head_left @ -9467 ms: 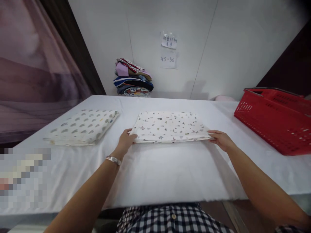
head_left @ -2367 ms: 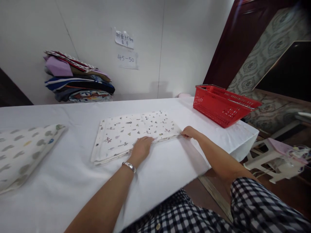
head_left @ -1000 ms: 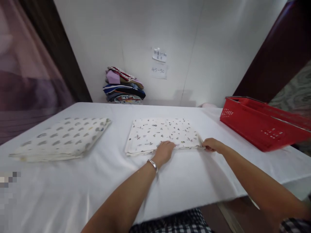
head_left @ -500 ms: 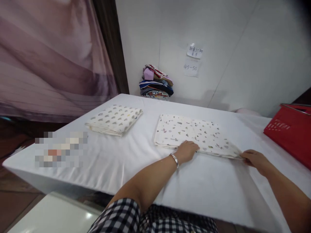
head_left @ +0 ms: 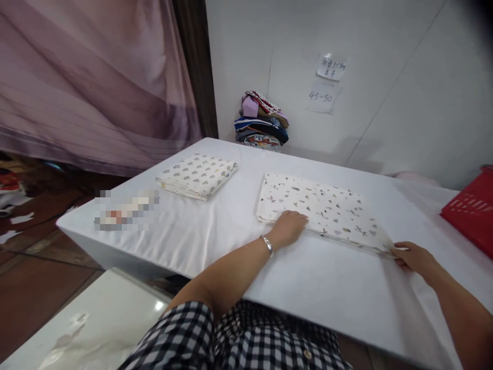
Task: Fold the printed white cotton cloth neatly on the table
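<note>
Risk first: the folded cloth (head_left: 323, 213) is several loose layers, so if the left hand (head_left: 288, 228) presses while the right hand (head_left: 414, 257) tugs the corner, the top layers could slide or skew and the fold edges stop lining up; a pull toward the near table edge could also drag the white table cover (head_left: 308, 288) into wrinkles or bring the cloth partly off the front. Looks likely only if the 2 hands move unevenly. Left hand lies flat, fingers spread loosely, palm down on the near-left part of the cloth, touching it, holding nothing; a bracelet (head_left: 266, 245) sits on that wrist. Right hand is at the near-right corner of the cloth, fingers curled at the edge, touching it; cannot tell if it actually pinches the layers or just rests against them. The cloth lies flat in the middle of the table, between the 2 hands, long side running left to right, slightly angled. A second folded cloth (head_left: 198, 176) with bigger spots lies well apart to the left. A stack of folded fabrics (head_left: 262, 121) is against the back wall, a red basket (head_left: 470, 213) at the right edge, 2 paper notes (head_left: 325, 82) on the wall.
</note>
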### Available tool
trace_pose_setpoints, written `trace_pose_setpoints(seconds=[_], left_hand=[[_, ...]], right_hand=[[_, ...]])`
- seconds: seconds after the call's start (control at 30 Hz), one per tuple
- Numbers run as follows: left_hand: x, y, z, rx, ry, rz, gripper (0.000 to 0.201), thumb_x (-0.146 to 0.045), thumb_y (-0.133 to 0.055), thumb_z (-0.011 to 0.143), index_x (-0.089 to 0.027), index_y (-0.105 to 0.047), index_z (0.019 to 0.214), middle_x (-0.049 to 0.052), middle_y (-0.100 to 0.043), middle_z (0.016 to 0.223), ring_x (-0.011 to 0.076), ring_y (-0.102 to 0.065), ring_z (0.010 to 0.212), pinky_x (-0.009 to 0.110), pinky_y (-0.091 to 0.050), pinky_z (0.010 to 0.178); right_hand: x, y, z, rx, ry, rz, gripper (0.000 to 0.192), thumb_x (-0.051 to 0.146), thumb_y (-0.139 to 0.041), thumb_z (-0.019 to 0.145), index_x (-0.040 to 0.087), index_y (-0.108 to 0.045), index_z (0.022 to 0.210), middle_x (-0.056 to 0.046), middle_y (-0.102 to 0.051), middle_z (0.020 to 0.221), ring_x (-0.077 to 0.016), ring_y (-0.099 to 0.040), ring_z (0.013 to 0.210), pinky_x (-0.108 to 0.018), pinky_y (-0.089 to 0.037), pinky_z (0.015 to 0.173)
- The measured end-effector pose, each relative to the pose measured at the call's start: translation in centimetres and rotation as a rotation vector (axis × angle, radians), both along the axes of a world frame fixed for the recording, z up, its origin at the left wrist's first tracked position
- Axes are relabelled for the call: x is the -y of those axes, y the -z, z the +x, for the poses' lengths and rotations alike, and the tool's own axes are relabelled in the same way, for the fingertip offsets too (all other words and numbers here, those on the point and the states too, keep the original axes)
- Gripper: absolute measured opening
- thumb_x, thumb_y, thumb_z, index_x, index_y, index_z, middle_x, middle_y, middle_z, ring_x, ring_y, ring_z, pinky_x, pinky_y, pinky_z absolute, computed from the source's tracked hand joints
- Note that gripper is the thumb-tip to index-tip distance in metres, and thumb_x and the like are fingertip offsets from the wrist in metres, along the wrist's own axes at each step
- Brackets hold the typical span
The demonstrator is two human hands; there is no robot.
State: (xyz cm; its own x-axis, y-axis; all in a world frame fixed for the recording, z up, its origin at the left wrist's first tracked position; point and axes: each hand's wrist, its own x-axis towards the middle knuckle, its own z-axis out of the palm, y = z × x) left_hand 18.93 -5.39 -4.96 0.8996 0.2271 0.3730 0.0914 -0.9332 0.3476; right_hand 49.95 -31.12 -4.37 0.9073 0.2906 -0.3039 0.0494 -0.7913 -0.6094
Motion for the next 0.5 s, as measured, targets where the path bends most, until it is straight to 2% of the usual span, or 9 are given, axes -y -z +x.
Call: trace_pose_setpoints(seconds=[0.07,0.13,0.2,0.27,0.37,0.5], left_hand=[[-1.4,-0.9,-2.1,0.086,-0.168,-0.066,0.026,-0.02,-0.045,0.089,-0.019,-0.059,0.11,0.005,-0.064,0.115,0.0199,-0.053,0.109,0.036,-0.038,0.097],[-2.9,-1.5,-4.5,0.182,-0.417,-0.177,0.025,-0.022,-0.047,0.088,-0.02,-0.06,0.11,0.006,-0.063,0.114,0.02,-0.054,0.108,0.034,-0.04,0.095],[-4.1,-1.8,-6.7,0.21,-0.668,-0.323,0.025,-0.024,-0.049,0.086,-0.02,-0.059,0.109,0.006,-0.064,0.11,0.0187,-0.058,0.098,0.031,-0.044,0.086],[-4.7,-1.7,-8.5,0.122,-0.826,-0.445,0.023,-0.028,-0.052,0.084,-0.02,-0.06,0.104,0.005,-0.065,0.101,0.0174,-0.059,0.085,0.029,-0.045,0.075],[-4.5,-1.1,-9.7,-0.04,-0.869,-0.467,0.019,-0.034,-0.054,0.082,-0.019,-0.064,0.088,0.004,-0.066,0.092,0.0179,-0.058,0.082,0.028,-0.043,0.071],[-3.7,-0.7,-9.7,-0.076,-0.837,-0.386,0.025,-0.038,-0.052,0.083,-0.019,-0.067,0.079,0.006,-0.064,0.094,0.0193,-0.057,0.087,0.028,-0.041,0.071]], right_hand=[[0.1,0.0,0.1,0.164,-0.101,-0.052,0.017,0.022,-0.069,0.066,0.026,-0.056,0.076,-0.009,-0.064,0.072,-0.0217,-0.064,0.065,-0.036,-0.053,0.064],[-0.2,-0.1,-0.6,0.392,-0.219,-0.053,0.018,0.025,-0.07,0.065,0.028,-0.058,0.079,-0.011,-0.065,0.089,-0.0274,-0.064,0.087,-0.041,-0.052,0.075],[-1.5,-0.2,-2.5,0.557,-0.332,0.001,0.017,0.027,-0.065,0.07,0.028,-0.061,0.087,-0.01,-0.063,0.105,-0.0299,-0.057,0.108,-0.045,-0.048,0.089],[-3.9,-0.5,-5.6,0.592,-0.468,0.054,0.018,0.026,-0.057,0.077,0.024,-0.062,0.095,-0.008,-0.062,0.114,-0.0274,-0.051,0.116,-0.043,-0.041,0.1],[-8.9,-0.7,-11.9,0.542,-0.674,0.205,0.018,0.028,-0.051,0.083,0.022,-0.064,0.095,-0.007,-0.064,0.112,-0.0225,-0.053,0.111,-0.038,-0.04,0.1],[-16.0,-0.5,-19.9,0.526,-1.036,0.456,0.021,0.03,-0.047,0.089,0.021,-0.065,0.093,-0.006,-0.066,0.105,-0.0208,-0.055,0.103,-0.036,-0.042,0.094]])
